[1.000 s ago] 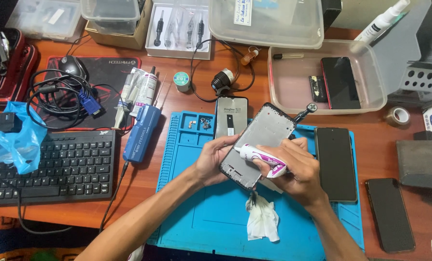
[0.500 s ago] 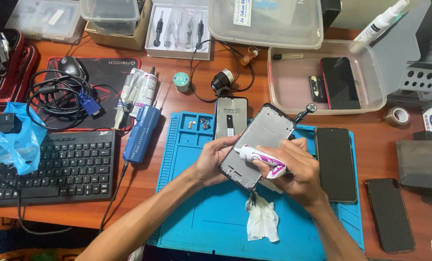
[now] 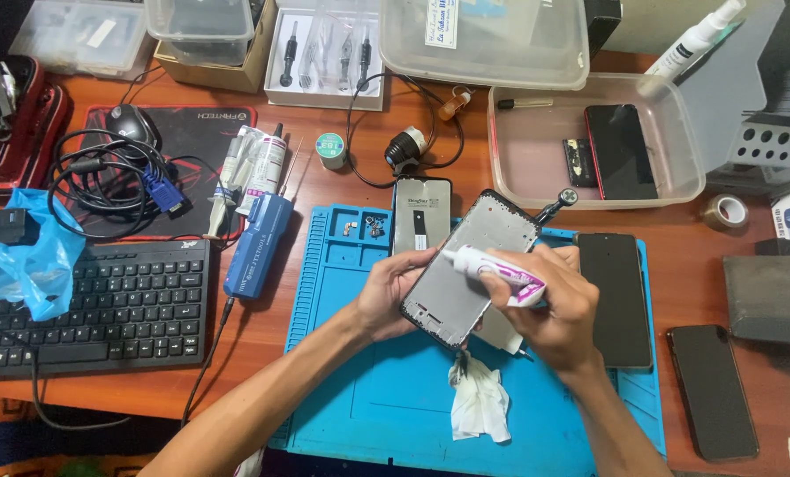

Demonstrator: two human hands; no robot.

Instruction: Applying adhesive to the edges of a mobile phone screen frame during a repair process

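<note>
My left hand (image 3: 393,293) grips the left edge of a grey phone frame (image 3: 470,265), held tilted above the blue work mat (image 3: 368,397). In my right hand (image 3: 545,305) is a small white and pink glue tube (image 3: 494,272), its nozzle touching the frame's left side. A crumpled white tissue (image 3: 479,402) lies on the mat just below both hands. Another phone body (image 3: 421,216) rests on the mat behind the frame, and a black phone screen (image 3: 614,296) lies right of my right hand.
A black keyboard (image 3: 94,305) and blue plastic bag (image 3: 24,261) are at left, a blue handheld tool (image 3: 255,247) beside the mat. A clear tray (image 3: 677,181) holding a phone stands at back right. Another dark phone (image 3: 713,389) and tape roll (image 3: 728,212) lie at right.
</note>
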